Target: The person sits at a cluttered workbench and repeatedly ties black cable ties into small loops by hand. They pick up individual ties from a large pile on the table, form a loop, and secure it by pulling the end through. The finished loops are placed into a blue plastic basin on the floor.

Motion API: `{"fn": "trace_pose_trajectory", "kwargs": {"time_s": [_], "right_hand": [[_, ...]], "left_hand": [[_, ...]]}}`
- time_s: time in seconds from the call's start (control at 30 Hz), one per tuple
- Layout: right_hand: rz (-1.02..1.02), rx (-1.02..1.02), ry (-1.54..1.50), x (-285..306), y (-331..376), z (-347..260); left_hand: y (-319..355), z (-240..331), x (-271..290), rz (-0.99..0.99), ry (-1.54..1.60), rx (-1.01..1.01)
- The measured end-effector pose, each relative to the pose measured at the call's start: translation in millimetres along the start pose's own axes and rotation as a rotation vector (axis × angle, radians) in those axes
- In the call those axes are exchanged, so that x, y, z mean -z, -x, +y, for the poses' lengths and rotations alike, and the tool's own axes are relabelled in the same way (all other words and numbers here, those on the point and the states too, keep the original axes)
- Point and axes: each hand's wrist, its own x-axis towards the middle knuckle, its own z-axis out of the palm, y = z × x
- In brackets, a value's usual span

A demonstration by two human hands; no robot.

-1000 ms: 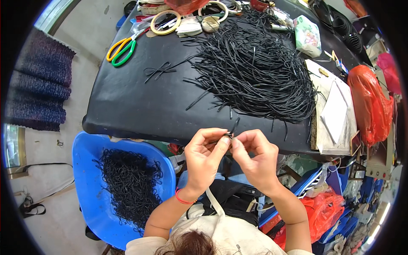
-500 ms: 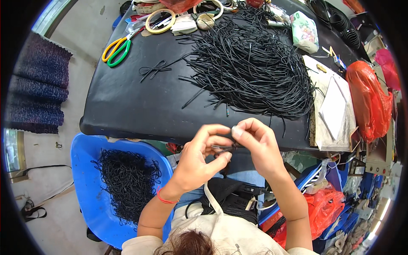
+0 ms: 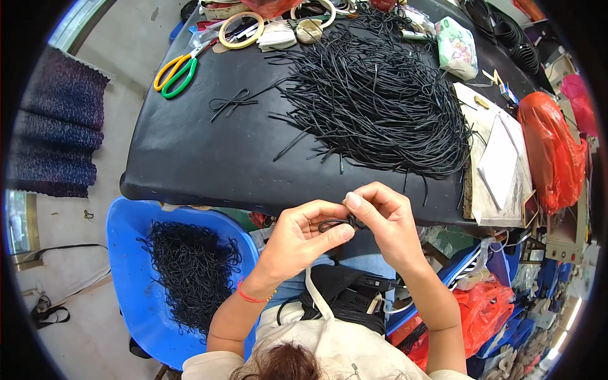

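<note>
Between my two hands, just off the table's near edge, is a looped black cord (image 3: pixel 329 224). My left hand (image 3: pixel 304 235) pinches it between thumb and fingers, a loop showing inside the curled fingers. Thumb and index finger of my right hand (image 3: pixel 386 218) are pressed together on the cord, close by the left fingertips. Part of the cord is hidden by the fingers. Beyond my hands a large heap of black cords (image 3: pixel 380 101) covers much of the table (image 3: pixel 190 152). A single tied black cord (image 3: pixel 233 101) lies to its left.
A blue tub (image 3: pixel 120 253) with many looped black cords stands at the left. Scissors (image 3: pixel 177 75) with yellow and green handles lie far left, near a tape roll (image 3: pixel 241 30). A tissue pack (image 3: pixel 456 47), a pale board (image 3: pixel 478 202) and a red plastic bag (image 3: pixel 550 152) are at the right.
My left fingers have closed in toward the right hand, and the cord's loop shows more plainly. My right hand has stayed nearly in place.
</note>
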Motion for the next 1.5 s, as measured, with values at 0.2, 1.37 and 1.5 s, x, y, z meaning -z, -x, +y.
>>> {"fn": "trace_pose_trajectory", "kwargs": {"time_s": [0.2,1.37,1.5], "right_hand": [[0.133,0.011,0.104,0.8,-0.9,7.5],[0.035,0.081,0.158,5.4,-3.9,5.4],[0.03,0.037,0.135,6.0,-3.0,9.5]], "left_hand": [[1.6,-1.2,-2.1,-0.01,-0.161,-0.012],[-2.5,-13.4,-12.1,0.146,-0.158,-0.154],[-2.5,-9.1,-18.0,0.178,-0.136,-0.106]]}}
